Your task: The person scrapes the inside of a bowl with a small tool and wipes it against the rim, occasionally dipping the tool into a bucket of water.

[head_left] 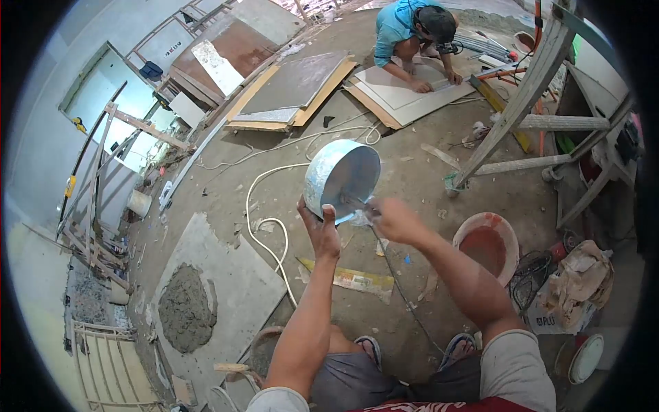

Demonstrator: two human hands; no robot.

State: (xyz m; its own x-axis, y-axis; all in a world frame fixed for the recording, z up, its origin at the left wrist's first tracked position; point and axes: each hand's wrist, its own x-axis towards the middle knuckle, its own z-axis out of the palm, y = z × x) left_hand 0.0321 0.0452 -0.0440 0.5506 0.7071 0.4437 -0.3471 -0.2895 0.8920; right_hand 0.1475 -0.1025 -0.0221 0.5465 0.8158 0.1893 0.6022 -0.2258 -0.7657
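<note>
Tilted toward me in the middle of the head view is a round pale-blue tub (317, 180), its open mouth facing right. My left hand (320, 230) supports it from below, the thumb at the rim and the fingers against the outer wall. At the tub's lower lip, my right hand (397, 221) is closed and smeared by motion. A short blurred tool (353, 200) runs from that fist into the tub; I cannot tell its exact kind. Greyish residue coats the tub's inside.
Wet mortar (187, 309) lies heaped on a grey board (247, 288) at left. A reddish bucket (511, 240) stands at right, near a wooden trestle (508, 130). A pale hose (250, 213) snakes across the floor. Ahead, another person (398, 41) crouches over a panel (384, 89).
</note>
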